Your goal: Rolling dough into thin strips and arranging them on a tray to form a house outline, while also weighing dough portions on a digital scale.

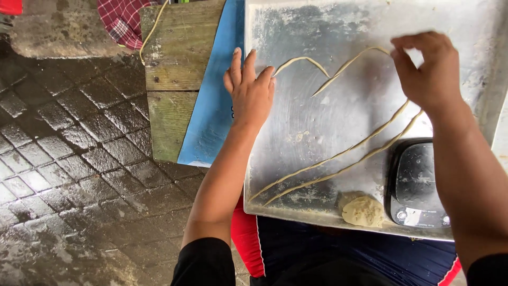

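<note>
While rolled thin and looped across the floured metal tray point(370, 21): long dough strand point(338, 159), already stretched, ends not yet joined. Right hand point(426, 66) fingers pinching one end; left hand point(250, 87) flat, fingers spread on the other. Leftover dough lump point(362, 210) unrolled beside black scale point(418, 185).

Head camera, close, straight down

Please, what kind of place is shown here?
Probably an outdoor or street-side food-making spot: wet paving stones below, a floured metal tray on rough wooden boards, thin dough strands and a small scale.
</note>
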